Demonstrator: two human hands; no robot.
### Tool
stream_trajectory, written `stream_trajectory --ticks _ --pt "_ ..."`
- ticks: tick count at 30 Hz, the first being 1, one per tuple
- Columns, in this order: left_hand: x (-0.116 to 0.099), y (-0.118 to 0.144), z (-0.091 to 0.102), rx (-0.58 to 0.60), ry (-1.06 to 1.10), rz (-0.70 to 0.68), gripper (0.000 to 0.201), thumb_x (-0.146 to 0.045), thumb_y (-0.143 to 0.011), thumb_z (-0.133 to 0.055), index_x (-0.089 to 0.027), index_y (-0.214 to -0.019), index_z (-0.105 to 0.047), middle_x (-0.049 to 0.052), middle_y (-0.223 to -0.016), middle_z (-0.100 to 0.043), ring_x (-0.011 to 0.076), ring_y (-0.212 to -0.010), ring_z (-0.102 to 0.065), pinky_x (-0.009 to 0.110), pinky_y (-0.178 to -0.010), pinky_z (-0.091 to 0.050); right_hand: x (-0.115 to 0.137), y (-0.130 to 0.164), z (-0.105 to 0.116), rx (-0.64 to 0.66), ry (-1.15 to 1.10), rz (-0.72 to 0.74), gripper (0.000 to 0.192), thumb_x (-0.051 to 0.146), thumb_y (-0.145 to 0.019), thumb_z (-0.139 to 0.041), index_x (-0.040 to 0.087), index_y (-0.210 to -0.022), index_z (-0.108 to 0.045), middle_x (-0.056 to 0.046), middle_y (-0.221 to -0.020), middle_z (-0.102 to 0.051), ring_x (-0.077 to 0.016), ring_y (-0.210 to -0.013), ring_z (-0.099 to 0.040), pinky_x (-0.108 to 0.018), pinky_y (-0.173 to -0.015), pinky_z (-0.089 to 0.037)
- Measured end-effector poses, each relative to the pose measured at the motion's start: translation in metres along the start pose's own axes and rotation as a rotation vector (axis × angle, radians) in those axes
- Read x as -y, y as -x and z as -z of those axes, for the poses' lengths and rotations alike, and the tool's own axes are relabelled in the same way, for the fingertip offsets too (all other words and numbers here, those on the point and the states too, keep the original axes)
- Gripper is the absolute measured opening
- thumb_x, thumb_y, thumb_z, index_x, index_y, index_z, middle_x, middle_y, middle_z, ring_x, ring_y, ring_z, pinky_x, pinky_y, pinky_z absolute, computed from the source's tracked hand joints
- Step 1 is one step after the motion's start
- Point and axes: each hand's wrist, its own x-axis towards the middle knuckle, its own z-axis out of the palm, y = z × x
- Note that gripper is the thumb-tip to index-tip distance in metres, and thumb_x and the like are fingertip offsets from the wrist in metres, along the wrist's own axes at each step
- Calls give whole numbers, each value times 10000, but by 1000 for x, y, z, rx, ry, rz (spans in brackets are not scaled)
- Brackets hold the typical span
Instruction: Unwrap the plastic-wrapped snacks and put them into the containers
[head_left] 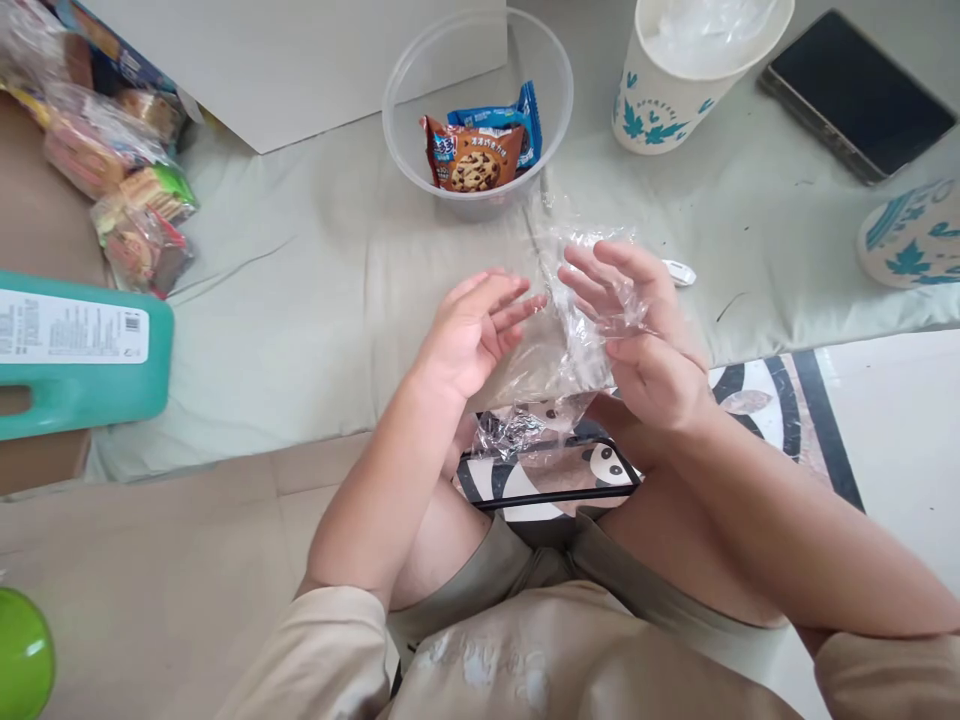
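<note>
A: Clear plastic, crumpled: what is the film (559, 345) doing between the hands?

B: It hangs between them above the person's lap. The left hand (469, 335) has its fingers spread and its fingertips at the film's left edge. The right hand (637, 335) is likewise open-fingered, the film draped against its palm side. Whether either hand truly pinches the film cannot be told.

A: And the surroundings?

B: Beyond the hands, on a pale cloth (300, 290), stands a clear bowl (420, 75) holding a brown cookie packet (471, 155) and a blue packet (517, 115). To its right is a paper cup (675, 105), then a dark phone (859, 95). At far left lie a teal container (82, 385) and wrapped snacks (124, 190).
</note>
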Motion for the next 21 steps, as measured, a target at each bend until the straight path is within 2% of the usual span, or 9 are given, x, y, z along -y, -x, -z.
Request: stream_trajectory --ticks 2,4,7,10,13,17,19,21 --pt "-2 3 1 48 -15 117 366 -350 -784 -793 -170 -1068 -647 80 -967 -754 166 -798 -744 204 -532 -479 0 3 0 64 -45 47 554 450 -904 -577 402 -1452 -508 59 -1610 -503 -314 -1560 -409 -596 -1318 -308" --pt "2 4 2 118 -85 151 373 -418 -787 -787 -156 -1029 -678 95 -955 -768 145 -706 -714 205 -482 -430 -1 5 0 127 -74 42 564 443 -905 -586 427 -1462 -496 91 -1642 -463 -316 -1568 -396 -600 -1313 -323" --pt "10 0 3 166 -204 68 388 -515 -831 -721 -179 -1024 -701 72 -927 -769 113 -598 -651 210 -468 -388 -1 9 -1 172 -77 49 563 476 -911 -570 455 -1464 -471 121 -1651 -450 -313 -1568 -399 -609 -1306 -340" --pt "13 -3 5 128 -347 -23 411 -578 -888 -629 -189 -1000 -699 67 -853 -757 144 -567 -649 233 -490 -391 1 10 0 214 7 28 586 523 -923 -529 402 -1494 -477 69 -1670 -440 -328 -1577 -383 -586 -1301 -361" --pt "10 -5 9 65 -417 -77 417 -561 -929 -565 -178 -998 -713 81 -845 -756 215 -670 -716 275 -559 -463 3 6 2 333 123 17 604 536 -966 -478 358 -1544 -478 32 -1711 -379 -320 -1603 -331 -561 -1314 -332" --pt "4 -8 17 -17 -287 -190 316 -426 -934 -550 -194 -1035 -738 65 -1068 -786 235 -981 -756 293 -757 -571 5 0 3 480 234 177 579 478 -1015 -448 368 -1583 -453 38 -1747 -293 -295 -1643 -218 -588 -1339 -208" --pt "1 -10 19 -38 -171 -209 306 -391 -930 -534 -203 -1064 -734 60 -1164 -781 232 -1108 -736 290 -840 -585 3 0 2 465 263 222 576 443 -1023 -438 382 -1595 -435 50 -1754 -268 -287 -1644 -217 -581 -1342 -196" --pt "-2 -10 21 -75 -64 -192 321 -384 -921 -516 -205 -1090 -722 69 -1199 -776 240 -1171 -720 297 -866 -595 0 2 0 354 250 192 572 421 -1013 -444 410 -1586 -439 72 -1741 -300 -287 -1637 -244 -585 -1337 -221"
